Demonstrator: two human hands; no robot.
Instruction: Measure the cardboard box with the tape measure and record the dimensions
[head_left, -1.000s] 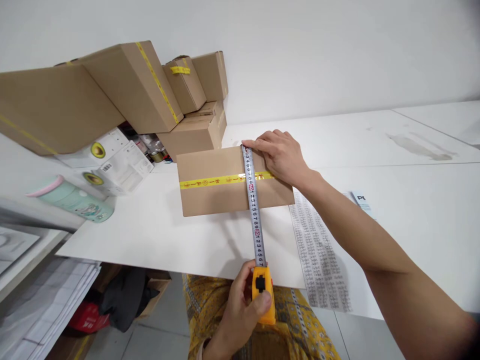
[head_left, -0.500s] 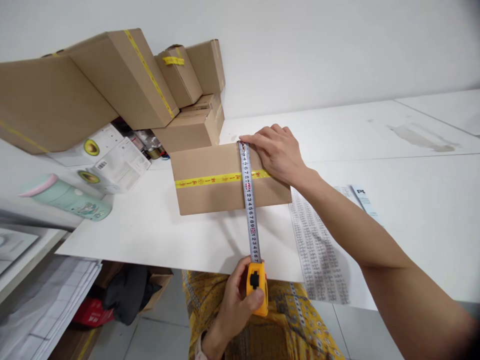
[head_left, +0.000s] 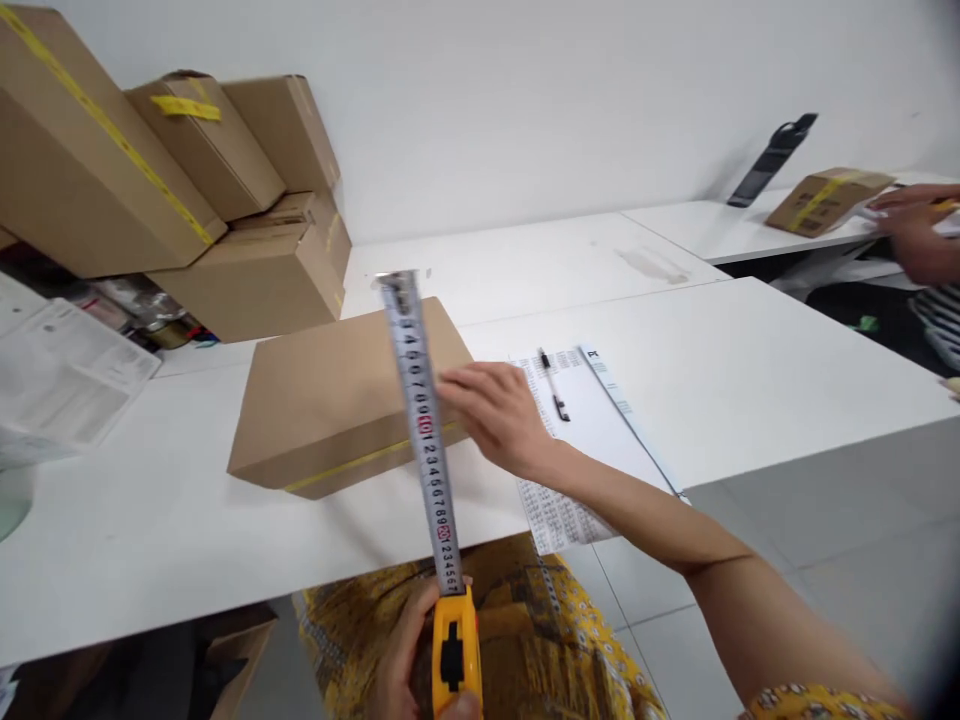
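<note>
My left hand (head_left: 405, 650) is closed around a yellow tape measure (head_left: 457, 640) at the bottom of the view. Its silver blade (head_left: 427, 440) stretches up and slightly left, passing in front of a cardboard box (head_left: 337, 380). The blade's hooked tip appears above the box. The box lies on the white table with a strip of yellow tape along its near side. My right hand (head_left: 499, 415) is at the box's right end, fingers stretched out toward the blade. Whether its fingertips touch the blade or the box, I cannot tell.
Cardboard boxes (head_left: 255, 270) are stacked at the back left. On the right are printed sheets (head_left: 607, 430) with a pen (head_left: 555, 385). Farther right, a dark bottle (head_left: 772, 160) and a taped box (head_left: 825, 200) stand near another person's hands (head_left: 922, 235).
My view has swung right. The box now lies with its plain face up and its taped side toward me. My right hand has left the tape tip, and the blade has come off the box.
</note>
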